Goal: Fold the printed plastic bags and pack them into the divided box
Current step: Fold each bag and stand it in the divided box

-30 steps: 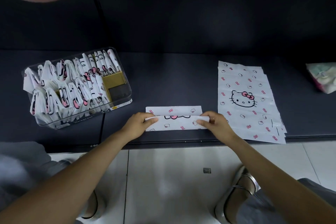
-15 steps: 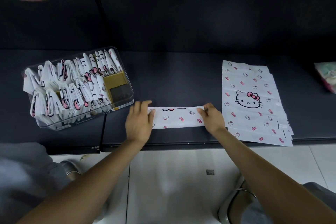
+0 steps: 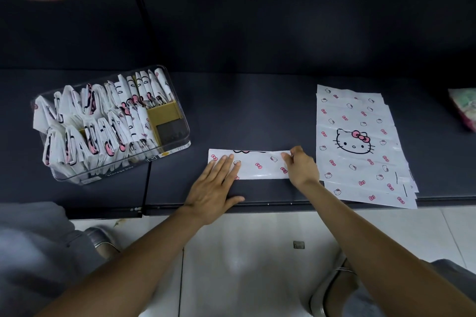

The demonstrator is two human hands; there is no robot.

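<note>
A white bag printed with pink bows, folded into a long strip (image 3: 260,165), lies on the dark table near its front edge. My left hand (image 3: 215,183) lies flat with straight fingers pressing the strip's left end. My right hand (image 3: 301,166) pinches the strip's right end between thumb and fingers. To the right lies a stack of flat printed bags (image 3: 358,141) with a cat face on top. At the left stands the clear divided box (image 3: 170,147), packed with several folded bags (image 3: 98,123); its right compartments show bare brown dividers.
The dark table (image 3: 244,100) ends in a front edge just below my hands, with white floor tiles beneath. A pale soft packet (image 3: 463,108) sits at the far right edge. A black cord (image 3: 146,185) runs down by the box's near corner.
The strip was folded over once more into a narrower band. My left hand went from holding its left end to lying flat on it, sliding nearer to me; my right hand stayed at the right end.
</note>
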